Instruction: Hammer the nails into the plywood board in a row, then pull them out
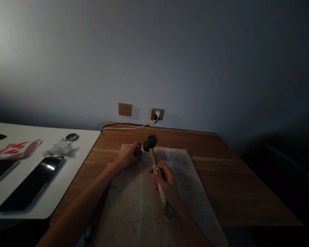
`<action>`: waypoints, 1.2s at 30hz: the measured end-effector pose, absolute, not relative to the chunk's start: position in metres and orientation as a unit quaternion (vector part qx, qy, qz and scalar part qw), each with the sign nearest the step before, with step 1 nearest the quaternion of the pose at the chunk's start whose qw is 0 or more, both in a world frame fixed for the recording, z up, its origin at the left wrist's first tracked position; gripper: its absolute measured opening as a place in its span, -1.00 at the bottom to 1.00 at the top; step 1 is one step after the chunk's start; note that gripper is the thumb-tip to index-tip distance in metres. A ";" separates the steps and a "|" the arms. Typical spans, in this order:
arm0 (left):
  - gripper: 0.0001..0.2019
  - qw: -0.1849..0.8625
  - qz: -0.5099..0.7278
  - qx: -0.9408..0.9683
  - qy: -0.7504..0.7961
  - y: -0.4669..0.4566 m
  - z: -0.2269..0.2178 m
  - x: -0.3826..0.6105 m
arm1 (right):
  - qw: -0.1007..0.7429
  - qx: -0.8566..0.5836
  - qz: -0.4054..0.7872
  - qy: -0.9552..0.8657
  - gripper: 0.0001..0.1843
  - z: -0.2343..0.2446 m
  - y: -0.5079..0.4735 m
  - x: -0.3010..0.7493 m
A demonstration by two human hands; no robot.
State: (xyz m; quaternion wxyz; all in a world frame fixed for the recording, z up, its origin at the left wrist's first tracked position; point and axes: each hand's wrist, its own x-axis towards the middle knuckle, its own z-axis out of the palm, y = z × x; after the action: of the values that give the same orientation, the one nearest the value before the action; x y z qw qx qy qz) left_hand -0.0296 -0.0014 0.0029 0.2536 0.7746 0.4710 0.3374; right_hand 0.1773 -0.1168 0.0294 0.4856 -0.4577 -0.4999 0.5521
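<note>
My right hand (167, 181) is wrapped around the handle of a hammer (153, 157), which has a dark head and a light wooden handle with pale wrapping. The hammer head is raised over the far part of a pale wooden board (131, 209). Just left of it, my left hand (130, 155) is closed, fingertips pinched close to the board's far edge. Whatever lies between those fingertips is too small and dark to make out. Several tiny dark marks or bits dot the board near the hammer head.
Beneath the board is a brown wooden table (237, 185). A white table (54, 202) adjoins on the left, bearing a black phone (31, 185), a crumpled clear plastic bag (60, 148) and a red-and-white packet (18, 149). Cables (128, 127) run along the wall to a socket (161, 114).
</note>
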 end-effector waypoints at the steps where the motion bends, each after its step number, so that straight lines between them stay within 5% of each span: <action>1: -0.59 0.264 0.339 0.772 0.469 -0.002 0.003 -0.029 | 0.484 -0.461 0.550 -0.501 -0.35 0.030 -0.117 0.178; 19: -0.38 0.212 0.329 0.776 0.495 -0.001 0.002 -0.029 | 0.432 -0.476 0.527 -0.555 -0.35 0.025 -0.128 0.184; 36: -0.39 0.208 0.311 0.770 0.517 0.000 0.005 -0.027 | 0.412 -0.495 0.514 -0.567 -0.32 0.026 -0.130 0.181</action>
State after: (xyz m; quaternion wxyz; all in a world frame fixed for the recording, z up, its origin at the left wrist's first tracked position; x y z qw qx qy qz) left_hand -0.0273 -0.0002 0.0047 0.2076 0.7704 0.5166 0.3106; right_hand 0.1807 -0.1299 0.0260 0.4115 -0.4946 -0.5669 0.5144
